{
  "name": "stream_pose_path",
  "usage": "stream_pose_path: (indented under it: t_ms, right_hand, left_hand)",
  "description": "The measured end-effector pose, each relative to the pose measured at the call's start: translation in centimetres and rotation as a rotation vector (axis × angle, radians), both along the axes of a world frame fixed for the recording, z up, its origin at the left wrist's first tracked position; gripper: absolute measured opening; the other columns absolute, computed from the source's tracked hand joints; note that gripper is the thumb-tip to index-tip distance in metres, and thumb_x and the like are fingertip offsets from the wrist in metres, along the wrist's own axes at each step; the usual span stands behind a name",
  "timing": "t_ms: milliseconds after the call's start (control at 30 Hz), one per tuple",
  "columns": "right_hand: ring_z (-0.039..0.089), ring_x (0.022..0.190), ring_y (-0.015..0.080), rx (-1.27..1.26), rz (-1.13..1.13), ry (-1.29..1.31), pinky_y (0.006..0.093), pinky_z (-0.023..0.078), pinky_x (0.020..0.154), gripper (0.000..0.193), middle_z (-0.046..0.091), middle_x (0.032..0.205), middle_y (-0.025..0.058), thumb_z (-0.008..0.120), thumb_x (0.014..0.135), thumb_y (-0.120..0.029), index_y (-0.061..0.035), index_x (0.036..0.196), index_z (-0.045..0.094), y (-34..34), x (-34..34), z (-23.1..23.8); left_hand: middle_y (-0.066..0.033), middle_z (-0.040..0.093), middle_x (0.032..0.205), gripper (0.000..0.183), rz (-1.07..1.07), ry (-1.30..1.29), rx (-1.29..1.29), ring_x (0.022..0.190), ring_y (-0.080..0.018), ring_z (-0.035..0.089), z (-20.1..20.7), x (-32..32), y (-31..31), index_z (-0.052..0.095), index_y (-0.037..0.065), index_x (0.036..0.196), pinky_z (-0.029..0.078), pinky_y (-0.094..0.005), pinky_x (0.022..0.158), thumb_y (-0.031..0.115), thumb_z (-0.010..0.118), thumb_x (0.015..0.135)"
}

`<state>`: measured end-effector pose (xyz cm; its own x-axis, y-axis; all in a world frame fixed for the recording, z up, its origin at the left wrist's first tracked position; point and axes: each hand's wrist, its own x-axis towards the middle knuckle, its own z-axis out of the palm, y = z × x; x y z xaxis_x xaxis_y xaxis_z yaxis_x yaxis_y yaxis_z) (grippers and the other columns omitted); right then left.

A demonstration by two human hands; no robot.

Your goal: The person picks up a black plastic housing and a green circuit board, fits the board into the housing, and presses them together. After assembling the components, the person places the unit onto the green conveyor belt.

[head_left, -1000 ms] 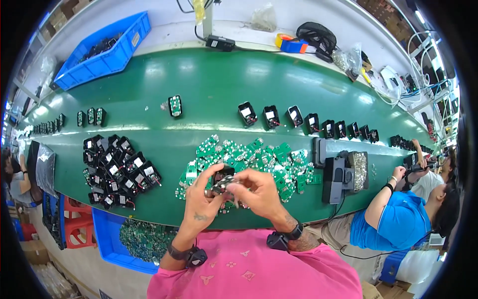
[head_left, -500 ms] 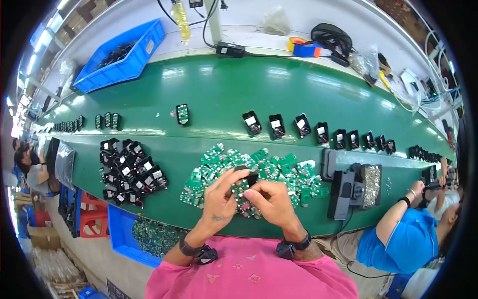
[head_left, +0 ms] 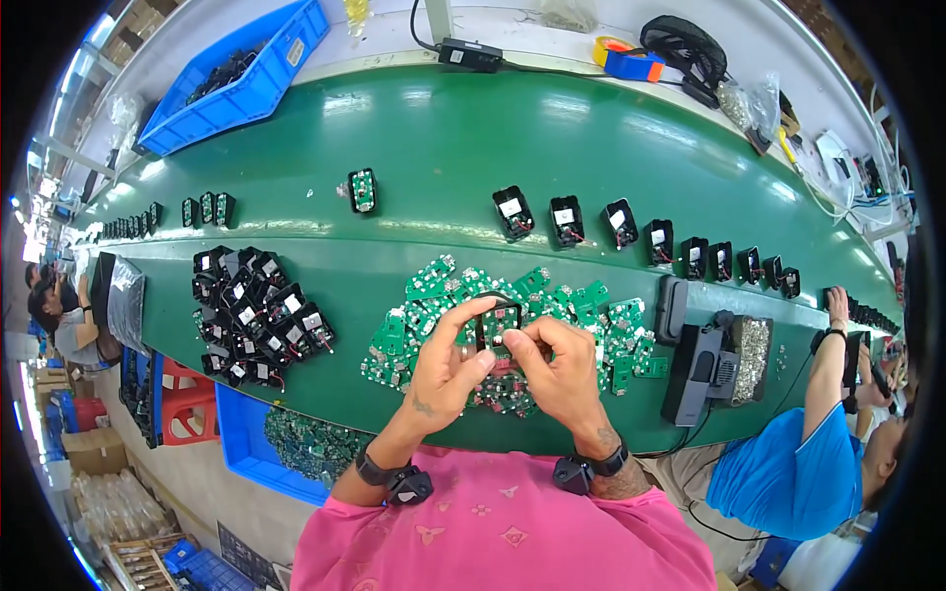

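Note:
Over a heap of green circuit boards, both hands hold one small black plastic case with a green circuit board in its opening. My left hand is closed round the case's left side, index finger along the top and thumb low. At the right, my right hand grips the case's edge, its thumb pressed on the board's face. The fingers behind the case are hidden. Left of the heap lies a pile of black cases with white labels and wires. A case with a board fitted stands alone beyond.
Open black cases stand in a row at the right; filled ones stand far left. A grey device and a tray of small metal parts sit at right. A blue bin of boards is below. A co-worker reaches in at right.
The case in my hands has tipped so its opening and board now face me, with my right thumb on the board. The view has shifted; the co-worker's arm now reaches farther out over the table.

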<state>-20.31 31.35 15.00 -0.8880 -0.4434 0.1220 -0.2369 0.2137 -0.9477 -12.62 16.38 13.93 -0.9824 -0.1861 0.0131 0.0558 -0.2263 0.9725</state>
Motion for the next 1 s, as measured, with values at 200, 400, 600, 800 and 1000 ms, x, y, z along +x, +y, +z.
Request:
stream_pose_path:
  t_ms: [200, 400, 600, 800, 1000]
  right_hand:
    - [0.051, 0.052, 0.009, 0.108, -0.012, -0.009, 0.0278, 0.038, 0.047, 0.02, 0.058, 0.066, 0.0053, 0.068, 0.09, -0.01, -0.0006, 0.107, 0.061, -1.8, 0.8, -0.2]
    - [0.059, 0.075, 0.0159, 0.084, 0.187, -0.069, 0.0301, 0.049, 0.068, 0.045, 0.064, 0.091, 0.0111, 0.054, 0.098, -0.012, -0.0021, 0.141, 0.045, -3.9, 1.2, 0.7]
    - [0.061, 0.085, 0.0145, 0.126, 0.224, -0.161, 0.0292, 0.05, 0.078, 0.043, 0.065, 0.101, 0.0096, 0.052, 0.098, -0.01, -0.0031, 0.139, 0.046, -6.0, 1.5, 0.4]
    - [0.058, 0.079, 0.0144, -0.065, 0.173, -0.117, 0.0293, 0.049, 0.073, 0.037, 0.061, 0.093, 0.0071, 0.052, 0.099, -0.011, -0.0057, 0.135, 0.051, -9.1, 2.0, -0.2]
    - [0.056, 0.084, 0.0108, -0.084, 0.094, -0.166, 0.0272, 0.049, 0.075, 0.039, 0.06, 0.097, 0.0046, 0.054, 0.099, -0.014, -0.0057, 0.137, 0.05, -11.9, -0.5, -3.2]
  left_hand:
    - [-0.0182, 0.056, 0.126, 0.033, 0.117, -0.156, 0.064, 0.071, -0.019, 0.07, -0.5, 0.2, -0.3, 0.045, 0.0, 0.132, 0.058, -0.0248, 0.051, 0.014, 0.048, 0.103]
    - [-0.0162, 0.066, 0.107, 0.029, 0.232, -0.097, -0.014, 0.055, -0.0128, 0.065, -0.7, 0.5, -1.1, 0.047, 0.0, 0.128, 0.051, -0.0242, 0.044, 0.011, 0.048, 0.101]
    - [-0.0148, 0.066, 0.103, 0.027, 0.254, -0.1, 0.029, 0.052, -0.0101, 0.061, -0.3, 1.0, -3.0, 0.045, 0.0, 0.126, 0.048, -0.0242, 0.044, 0.007, 0.047, 0.101]
    - [-0.0173, 0.066, 0.107, 0.025, 0.401, 0.08, -0.189, 0.05, -0.0135, 0.061, -1.6, 1.0, -4.3, 0.049, 0.001, 0.124, 0.05, -0.0284, 0.046, 0.011, 0.049, 0.101]
    - [-0.0212, 0.068, 0.097, 0.025, 0.541, 0.21, -0.462, 0.05, -0.0257, 0.063, -3.6, -2.8, -7.1, 0.051, 0.004, 0.124, 0.052, -0.0369, 0.056, 0.01, 0.046, 0.1]
